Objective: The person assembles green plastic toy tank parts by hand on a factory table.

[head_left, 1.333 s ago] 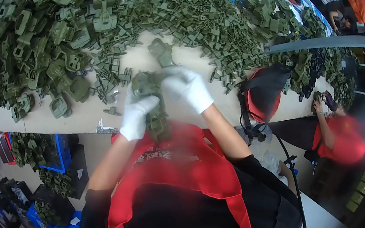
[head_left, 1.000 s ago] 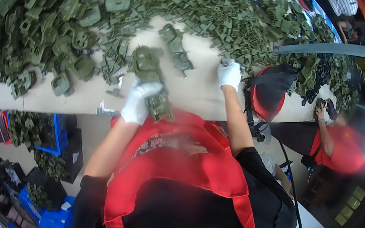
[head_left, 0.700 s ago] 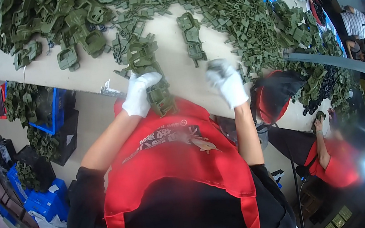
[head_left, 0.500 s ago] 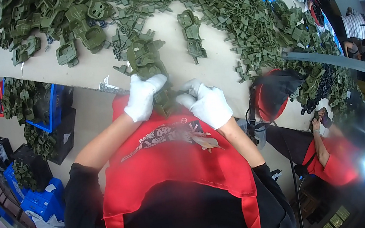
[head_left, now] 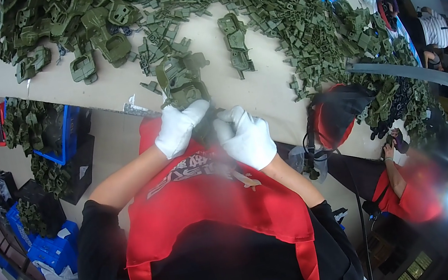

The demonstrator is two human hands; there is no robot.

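A long olive-green moulded plastic part (head_left: pixel 185 82) reaches from the table's near edge toward my red apron. My left hand (head_left: pixel 179 128), in a white glove, is closed on its near half, thumb pointing right. On the right side of that same part, my gloved right hand (head_left: pixel 248 139) has its fingers curled and pressed together. Whatever sits in that pinch is hidden by the glove. The near end of the part, between both hands, is blurred. A similar long green part (head_left: pixel 236 45) lies on the table beyond my right hand.
Small green pieces (head_left: pixel 255 2) spread across the back and right of the table (head_left: pixel 270 84). Larger green parts (head_left: pixel 98 31) are heaped at the far left. A black-and-red bag (head_left: pixel 339 114) stands at the right edge. Below left are blue crates (head_left: pixel 65 134); a co-worker (head_left: pixel 405 188) sits right.
My left hand has come slightly nearer to me, and the far end of the green part has tilted right. My right hand has shifted left and nearer, closer to my left hand.
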